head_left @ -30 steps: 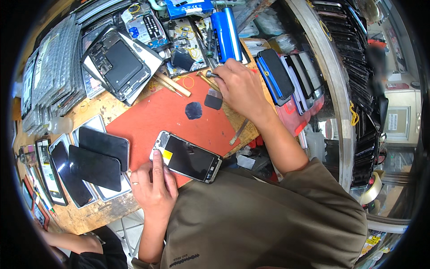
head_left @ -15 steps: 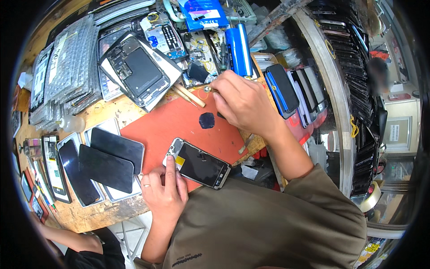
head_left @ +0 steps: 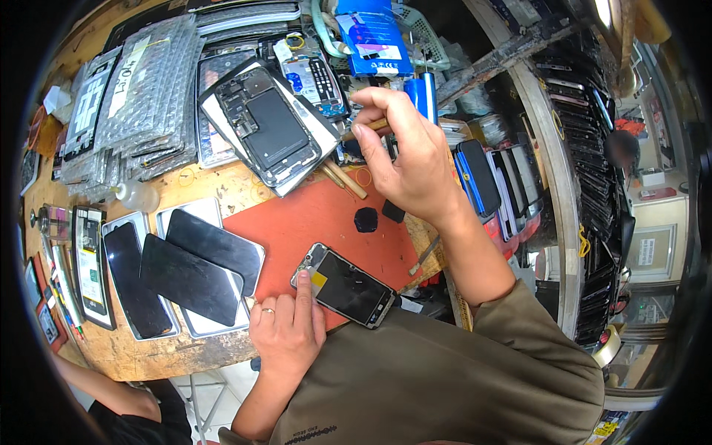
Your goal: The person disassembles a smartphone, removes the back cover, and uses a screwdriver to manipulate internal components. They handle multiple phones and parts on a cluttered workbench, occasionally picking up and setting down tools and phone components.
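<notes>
An opened phone (head_left: 351,291) lies tilted at the near edge of the red mat (head_left: 297,211), its dark face up with a yellow patch near one end. My left hand (head_left: 289,326) pins that end with a stretched index fingertip; its other fingers are curled at the phone's side. Raised over the far side of the mat, my right hand (head_left: 415,159) holds a slim tan-gold tool (head_left: 374,127) between thumb and fingers. The tool's kind cannot be made out, and part is hidden by the hand. A small black piece (head_left: 366,219) lies on the mat.
Several dark phone screens (head_left: 191,278) overlap at the left. Behind the mat lies an opened phone body (head_left: 268,130), near bubble-wrapped packs (head_left: 148,96) and a blue box (head_left: 374,37). Phones stand in a row (head_left: 493,178) at right. Another person's arm (head_left: 111,393) shows lower left.
My right hand has lifted and tipped back, bringing the tan-gold tool into sight between its fingers. The left fingertip stays on the phone. The whole view has shifted a little.
</notes>
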